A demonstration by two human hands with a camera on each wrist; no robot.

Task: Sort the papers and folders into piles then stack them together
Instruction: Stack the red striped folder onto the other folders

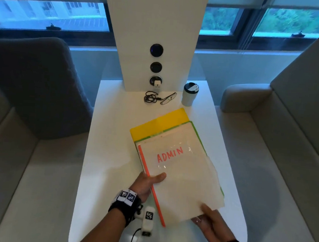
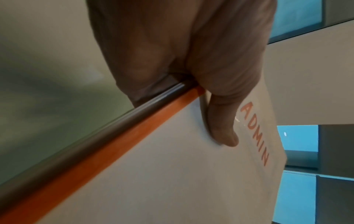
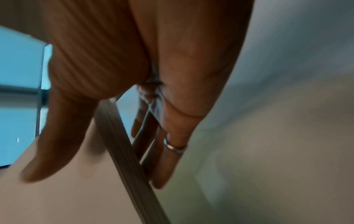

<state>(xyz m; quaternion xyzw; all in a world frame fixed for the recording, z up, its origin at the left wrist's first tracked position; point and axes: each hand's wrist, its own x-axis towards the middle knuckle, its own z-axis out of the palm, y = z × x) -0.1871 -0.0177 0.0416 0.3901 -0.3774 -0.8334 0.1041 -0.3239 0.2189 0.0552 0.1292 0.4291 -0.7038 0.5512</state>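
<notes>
A clear folder with an orange spine and a sheet marked ADMIN (image 1: 177, 176) lies on top of a stack. Under it sit a green-edged folder (image 1: 198, 136) and a yellow folder (image 1: 160, 124). My left hand (image 1: 147, 183) grips the orange spine, thumb on the cover and fingers hidden beneath; in the left wrist view the thumb (image 2: 222, 130) presses beside the ADMIN lettering (image 2: 254, 134). My right hand (image 1: 210, 223) pinches the stack's near corner; the right wrist view shows its thumb (image 3: 57, 144) above the sheet edges (image 3: 124, 151) and its fingers (image 3: 168, 159) below.
The white table (image 1: 108, 147) carries a white travel mug (image 1: 189, 93), glasses (image 1: 168, 98) and a coiled black cable (image 1: 150, 98) at its far end, below a white pillar with sockets (image 1: 156, 66). Grey sofas flank the table on both sides.
</notes>
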